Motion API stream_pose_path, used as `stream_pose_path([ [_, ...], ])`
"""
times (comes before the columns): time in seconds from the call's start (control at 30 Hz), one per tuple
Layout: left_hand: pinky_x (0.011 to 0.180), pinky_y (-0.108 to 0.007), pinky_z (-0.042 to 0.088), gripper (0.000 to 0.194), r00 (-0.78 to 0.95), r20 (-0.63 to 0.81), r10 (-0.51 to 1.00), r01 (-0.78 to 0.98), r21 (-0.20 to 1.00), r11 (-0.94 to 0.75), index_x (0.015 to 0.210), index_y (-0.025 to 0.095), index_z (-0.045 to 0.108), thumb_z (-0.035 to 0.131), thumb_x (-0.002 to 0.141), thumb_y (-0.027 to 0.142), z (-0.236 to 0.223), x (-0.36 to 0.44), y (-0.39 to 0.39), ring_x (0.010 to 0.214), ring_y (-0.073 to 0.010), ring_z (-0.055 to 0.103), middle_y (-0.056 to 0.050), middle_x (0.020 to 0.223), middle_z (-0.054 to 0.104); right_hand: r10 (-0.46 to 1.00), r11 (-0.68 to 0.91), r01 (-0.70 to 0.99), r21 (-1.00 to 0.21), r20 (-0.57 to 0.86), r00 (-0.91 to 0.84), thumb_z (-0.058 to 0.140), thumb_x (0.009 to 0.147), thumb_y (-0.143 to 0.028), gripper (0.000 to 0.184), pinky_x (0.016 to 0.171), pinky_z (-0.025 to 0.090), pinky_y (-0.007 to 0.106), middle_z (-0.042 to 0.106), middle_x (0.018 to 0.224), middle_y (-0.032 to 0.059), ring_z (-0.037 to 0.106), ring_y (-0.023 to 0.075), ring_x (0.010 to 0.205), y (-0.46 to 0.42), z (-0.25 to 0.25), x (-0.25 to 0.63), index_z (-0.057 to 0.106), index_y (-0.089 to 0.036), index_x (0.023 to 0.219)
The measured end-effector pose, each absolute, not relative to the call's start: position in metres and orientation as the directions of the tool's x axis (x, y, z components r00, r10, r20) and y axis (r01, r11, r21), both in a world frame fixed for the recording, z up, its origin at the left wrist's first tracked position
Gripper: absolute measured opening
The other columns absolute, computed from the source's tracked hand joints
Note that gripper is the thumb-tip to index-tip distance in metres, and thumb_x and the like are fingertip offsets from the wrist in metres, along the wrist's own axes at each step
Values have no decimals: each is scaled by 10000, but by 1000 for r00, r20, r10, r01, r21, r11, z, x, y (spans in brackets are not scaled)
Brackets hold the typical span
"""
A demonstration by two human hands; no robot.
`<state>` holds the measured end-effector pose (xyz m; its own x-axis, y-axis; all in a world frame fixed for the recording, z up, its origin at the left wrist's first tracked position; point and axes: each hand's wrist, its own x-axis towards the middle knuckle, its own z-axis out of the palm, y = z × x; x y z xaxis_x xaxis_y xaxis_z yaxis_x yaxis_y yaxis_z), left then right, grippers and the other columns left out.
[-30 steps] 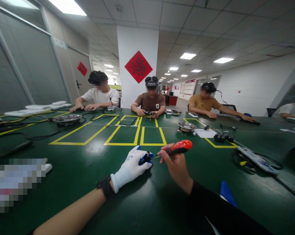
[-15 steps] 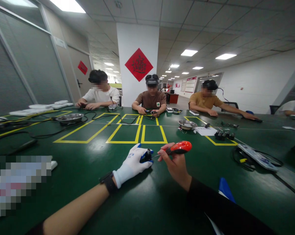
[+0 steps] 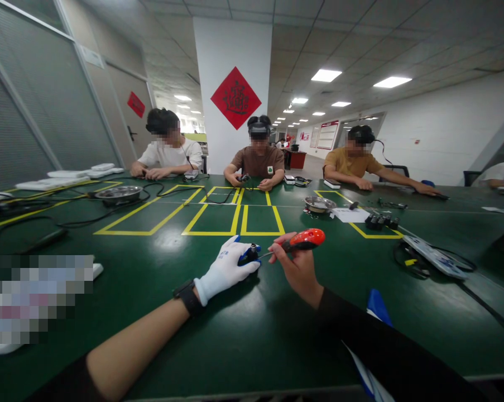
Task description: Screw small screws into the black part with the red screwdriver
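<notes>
My left hand (image 3: 224, 267), in a white glove with blue fingertips, rests on the green table and grips a small black part (image 3: 250, 254) with a metal fitting on top. Its exact kind is too small to make out. In my bare right hand (image 3: 297, 271) is a screwdriver (image 3: 306, 240) with a red and black handle. The screwdriver's thin shaft points left, and its tip meets or nearly meets the side of the black part; the contact point is hidden by the gloved fingers.
Beyond my hands, yellow tape (image 3: 210, 233) marks boxes on the table. Metal bowls (image 3: 320, 204) stand left and right. Several black parts (image 3: 381, 221) and a power strip (image 3: 433, 257) lie at right. A blue-white glove (image 3: 378, 306) is beside my right forearm. Three people sit opposite.
The view has tilted down, so the table's near edge shows. Both my hands keep their hold with little movement. The middle person opposite has moved their hands apart.
</notes>
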<state>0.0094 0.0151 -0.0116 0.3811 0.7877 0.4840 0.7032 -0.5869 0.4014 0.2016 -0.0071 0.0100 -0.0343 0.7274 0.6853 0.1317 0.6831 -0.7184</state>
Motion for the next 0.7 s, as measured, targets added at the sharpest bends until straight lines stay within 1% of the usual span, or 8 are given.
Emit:
stream_pose_path([
  [0.17, 1151, -458, 228, 317, 372, 490, 788, 704, 404, -584, 999, 229, 651, 568, 807, 467, -14, 9, 17, 1083, -238, 578, -18, 1042, 694, 736, 675, 117, -729, 677, -29, 607, 854, -297, 104, 679, 507, 326, 663, 678, -7, 647, 163, 582, -6, 9, 202, 584, -198, 876],
  [0.3, 1157, -460, 216, 335, 379, 485, 788, 705, 400, -586, 1006, 232, 656, 594, 786, 476, -16, 8, 20, 1095, -242, 572, -22, 1053, 694, 733, 676, 128, -725, 679, -25, 600, 861, -297, 106, 700, 507, 329, 655, 667, -12, 651, 163, 596, -7, 9, 203, 584, -196, 888],
  [0.47, 1158, -465, 211, 362, 372, 462, 805, 708, 419, -568, 1018, 232, 660, 570, 800, 507, -15, 8, 19, 1093, -239, 575, -19, 1052, 695, 729, 681, 128, -721, 685, -21, 608, 855, -298, 111, 685, 506, 324, 660, 668, -10, 640, 158, 584, -5, 9, 203, 579, -193, 873],
  [0.7, 1154, -477, 222, 348, 358, 464, 811, 703, 438, -561, 1004, 233, 677, 566, 803, 493, -12, 9, 17, 1104, -251, 570, -7, 1046, 701, 740, 671, 110, -733, 672, -35, 606, 860, -285, 93, 707, 510, 333, 657, 689, -5, 642, 158, 616, -4, 8, 203, 582, -199, 887],
])
